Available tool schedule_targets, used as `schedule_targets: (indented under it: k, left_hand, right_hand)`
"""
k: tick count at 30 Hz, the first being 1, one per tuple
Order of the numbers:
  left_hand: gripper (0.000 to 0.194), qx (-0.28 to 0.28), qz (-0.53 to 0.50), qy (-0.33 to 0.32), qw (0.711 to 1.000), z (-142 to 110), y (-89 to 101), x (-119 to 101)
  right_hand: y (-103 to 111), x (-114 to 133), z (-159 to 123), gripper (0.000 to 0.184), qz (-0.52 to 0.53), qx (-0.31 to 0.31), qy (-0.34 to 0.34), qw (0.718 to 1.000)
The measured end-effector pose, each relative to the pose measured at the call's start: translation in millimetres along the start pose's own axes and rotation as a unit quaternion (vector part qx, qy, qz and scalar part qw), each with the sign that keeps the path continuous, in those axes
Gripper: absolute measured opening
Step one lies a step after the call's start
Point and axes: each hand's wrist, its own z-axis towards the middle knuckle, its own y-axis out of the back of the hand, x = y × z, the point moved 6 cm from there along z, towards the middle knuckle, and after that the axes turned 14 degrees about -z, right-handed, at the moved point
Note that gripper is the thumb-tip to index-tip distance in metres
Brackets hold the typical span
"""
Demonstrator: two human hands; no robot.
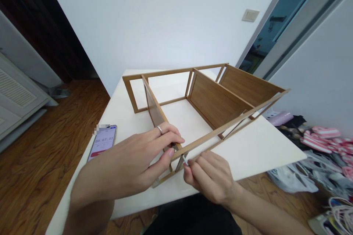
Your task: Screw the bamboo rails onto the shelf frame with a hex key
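A wooden shelf rack (pixel 212 95) lies on its side on the white table, with several brown boards set between its long rails. My left hand (pixel 143 154), a ring on one finger, grips the near end of the leftmost shelf board (pixel 156 108) where it meets the front rail. Just right of that joint, my right hand (pixel 211 174) is closed around a thin silver rod, like a hex key (pixel 185 160). The rod's far end reaches the frame by the joint; its other end is hidden in my fingers.
A phone (pixel 103 139) showing a running timer lies at the left edge of the white table (pixel 248 154). A white wall (pixel 165 18) stands behind. Clothes (pixel 321 139) and plastic bags (pixel 292 178) are heaped on the floor at right. A louvered cabinet (pixel 19 95) stands left.
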Motion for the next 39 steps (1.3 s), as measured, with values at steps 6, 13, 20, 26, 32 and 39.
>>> schedule_targets:
  k: [6, 13, 20, 26, 32, 39]
  left_hand:
    - [0.027, 0.010, 0.008, 0.014, 1.000, 0.3, 1.1, -0.8]
    - [0.027, 0.011, -0.001, 0.031, 0.999, 0.1, 0.6, 1.2]
    - [0.027, -0.005, 0.009, 0.016, 1.000, 1.9, 2.1, -0.5]
    - [0.026, -0.006, 0.014, 0.004, 1.000, 2.9, 3.2, -1.6]
    - [0.027, 0.003, -0.005, 0.014, 1.000, 2.4, 1.8, -2.8]
    - [0.028, 0.011, -0.010, 0.024, 1.000, 3.0, 0.8, 0.4]
  right_hand:
    - [-18.1, 25.5, -7.9, 0.040, 0.215, 0.017, -0.284, 0.934]
    - [-32.0, 42.0, -9.4, 0.049, 0.494, 0.072, -0.413, 0.762]
    - [-16.5, 33.0, -5.2, 0.016, 0.310, 0.074, -0.225, 0.921]
    - [-3.1, 23.5, 3.8, 0.003, 0.129, 0.019, -0.055, 0.990]
    - [9.3, 19.0, 18.5, 0.025, 0.045, 0.030, 0.073, 0.996]
    - [24.1, 21.4, 39.4, 0.031, -0.033, 0.075, 0.148, 0.986]
